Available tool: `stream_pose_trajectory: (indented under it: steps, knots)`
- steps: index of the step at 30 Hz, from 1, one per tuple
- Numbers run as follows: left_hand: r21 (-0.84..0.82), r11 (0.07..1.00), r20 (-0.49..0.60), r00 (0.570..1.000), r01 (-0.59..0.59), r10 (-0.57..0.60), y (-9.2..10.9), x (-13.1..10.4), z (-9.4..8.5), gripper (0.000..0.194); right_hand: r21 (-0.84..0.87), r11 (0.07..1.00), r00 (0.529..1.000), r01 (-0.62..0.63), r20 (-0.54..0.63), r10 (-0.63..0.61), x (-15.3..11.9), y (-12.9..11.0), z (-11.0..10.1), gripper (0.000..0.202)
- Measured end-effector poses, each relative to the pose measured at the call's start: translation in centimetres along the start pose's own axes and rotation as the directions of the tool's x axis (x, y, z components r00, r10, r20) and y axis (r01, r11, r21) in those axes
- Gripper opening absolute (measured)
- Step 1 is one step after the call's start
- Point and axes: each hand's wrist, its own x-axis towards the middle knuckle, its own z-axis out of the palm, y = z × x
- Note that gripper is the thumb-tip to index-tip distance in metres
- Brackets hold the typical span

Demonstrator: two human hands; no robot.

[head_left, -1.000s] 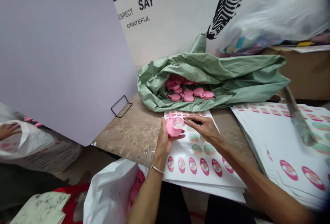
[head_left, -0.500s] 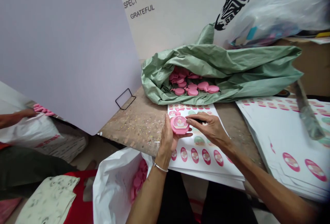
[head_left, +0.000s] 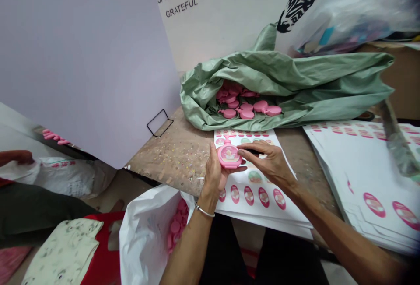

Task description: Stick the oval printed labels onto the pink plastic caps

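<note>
A round pink bottle [head_left: 229,155] with a printed label on its front rests in my left hand [head_left: 215,169], whose fingers wrap behind it. My right hand [head_left: 267,159] has thumb and forefinger pressed together at the bottle's right edge, and a dark, thin tool [head_left: 255,151] shows between its fingers. Beneath both hands lies a sheet of oval and round stickers [head_left: 248,195]. Further back, a green bag [head_left: 315,72] lies with its mouth open, showing several pink bottles [head_left: 246,113] inside.
A white bag [head_left: 141,237] with pink pieces hangs below the table edge. Sticker sheets [head_left: 344,171] are stacked at right under a clear strip. At left stand a large pale panel [head_left: 88,57] and a wire stand [head_left: 159,123]; another person's hand [head_left: 19,157] shows beyond.
The view has tilted slightly downward. My hands keep nearly the same hold on the bottle, which now faces the camera a little more. The other person's hand has drawn back to the left.
</note>
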Motion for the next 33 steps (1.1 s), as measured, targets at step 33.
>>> stream_pose_trajectory:
  steps: [33]
  knots:
    - [0.046, 0.991, 0.223, 0.969, -0.124, 0.111, 0.5, -1.1, 0.1, 0.037, -0.264, 0.954, 0.986, 0.145, -0.039, -0.161, 0.2, 0.0, -1.0, 0.024]
